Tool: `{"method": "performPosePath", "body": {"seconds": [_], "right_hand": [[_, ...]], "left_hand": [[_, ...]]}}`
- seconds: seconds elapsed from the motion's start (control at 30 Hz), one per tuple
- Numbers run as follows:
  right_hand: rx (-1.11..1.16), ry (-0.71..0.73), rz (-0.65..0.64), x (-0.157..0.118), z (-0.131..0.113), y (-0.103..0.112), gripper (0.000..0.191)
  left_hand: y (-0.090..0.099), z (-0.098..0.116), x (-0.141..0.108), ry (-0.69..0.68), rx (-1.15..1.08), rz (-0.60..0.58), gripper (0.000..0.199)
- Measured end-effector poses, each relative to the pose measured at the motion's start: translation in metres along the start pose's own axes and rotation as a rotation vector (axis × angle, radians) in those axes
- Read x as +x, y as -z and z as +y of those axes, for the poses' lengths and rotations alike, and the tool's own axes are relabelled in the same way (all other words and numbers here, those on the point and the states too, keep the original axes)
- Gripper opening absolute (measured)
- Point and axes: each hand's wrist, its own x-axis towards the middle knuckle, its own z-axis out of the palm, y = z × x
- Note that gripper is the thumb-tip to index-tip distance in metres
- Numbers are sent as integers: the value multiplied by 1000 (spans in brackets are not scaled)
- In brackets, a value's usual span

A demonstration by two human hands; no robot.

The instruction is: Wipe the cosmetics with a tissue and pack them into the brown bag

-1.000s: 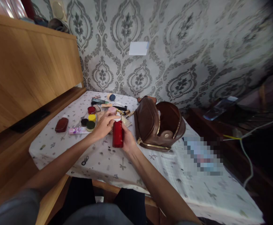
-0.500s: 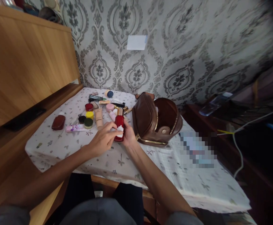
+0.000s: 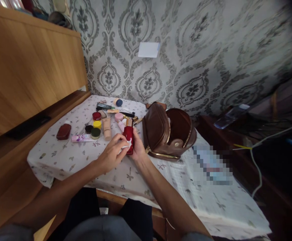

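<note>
My right hand [image 3: 138, 147] is wrapped round a red bottle [image 3: 128, 134] with a gold neck, held over the table's front half. Against the bottle's lower part, my left hand [image 3: 112, 152] pinches a crumpled white wipe [image 3: 128, 144]. Just beyond the bottle lie a pink-and-white tube [image 3: 121, 125], a round pink container [image 3: 119, 116] and a beige tube [image 3: 107, 128]. Left of these are a yellow-lidded jar [image 3: 97, 125], a dark green-lidded jar [image 3: 95, 133] and a red-lidded jar [image 3: 96, 116].
An open brown bag [image 3: 158, 134] stands right of my hands. A brown pouch [image 3: 64, 131] and a purple-white tube [image 3: 81, 138] lie left. Several cosmetics are at the back by the patterned wall. A wooden cabinet [image 3: 35, 57] borders the left side.
The white wipe shows less on the bottle now, and my left hand's fingers have shifted, baring more of the red surface. The whole view has tilted slightly.
</note>
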Motion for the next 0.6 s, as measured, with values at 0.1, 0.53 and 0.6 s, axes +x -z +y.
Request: {"method": "performPosePath", "body": {"seconds": [0.1,0.53,0.6], "right_hand": [[41,-29,-15,-2,1,-4,34],[-10,67,-7,-4,2,-6,23],[17,70,-10,-2,1,-5,22]], "left_hand": [[-2,-7,7,36,21,22,16],[7,-54,58,234,118,144,13],[5,-52,59,250,124,135,15]]}}
